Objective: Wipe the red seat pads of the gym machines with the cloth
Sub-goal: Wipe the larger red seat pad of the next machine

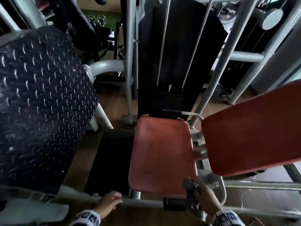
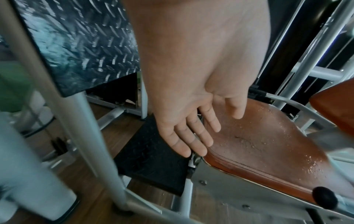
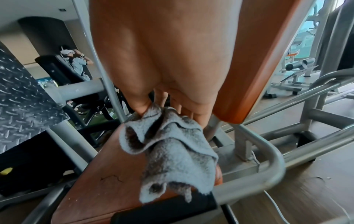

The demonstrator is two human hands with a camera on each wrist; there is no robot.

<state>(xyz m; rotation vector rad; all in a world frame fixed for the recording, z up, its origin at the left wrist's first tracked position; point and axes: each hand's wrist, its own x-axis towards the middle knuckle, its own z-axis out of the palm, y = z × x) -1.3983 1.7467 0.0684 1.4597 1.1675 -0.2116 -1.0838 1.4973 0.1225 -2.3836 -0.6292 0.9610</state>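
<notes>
red seat pad (image 1: 162, 154) sat lower centre of the head view, flat, with water droplets and a few dark scratch marks on it. a second red pad (image 1: 254, 129), tilted, stood at the right of the frame, just beside the seat. right hand (image 1: 203, 198) at the bottom right, grip closed round a bunched grey cloth (image 1: 190, 187); cloth (image 3: 172, 153) hung down over the seat's near right corner, whether it touched the pad could not be told. left hand (image 1: 108, 203) at the bottom centre-left, near the grey frame bar (image 1: 143, 203) in front of the seat; in the left wrist view the left hand (image 2: 193, 115) was held palm out with fingers (image 2: 199, 136) straight and loosely spread, grip open, holding nothing, above the gap between the seat and a black tread plate (image 2: 153, 159). large diamond-pattern footplate (image 1: 40, 103) filled the left of the frame. no containers in view. black knob (image 2: 324, 197) sat under the seat's front edge. wooden floor (image 1: 114, 101) below.
</notes>
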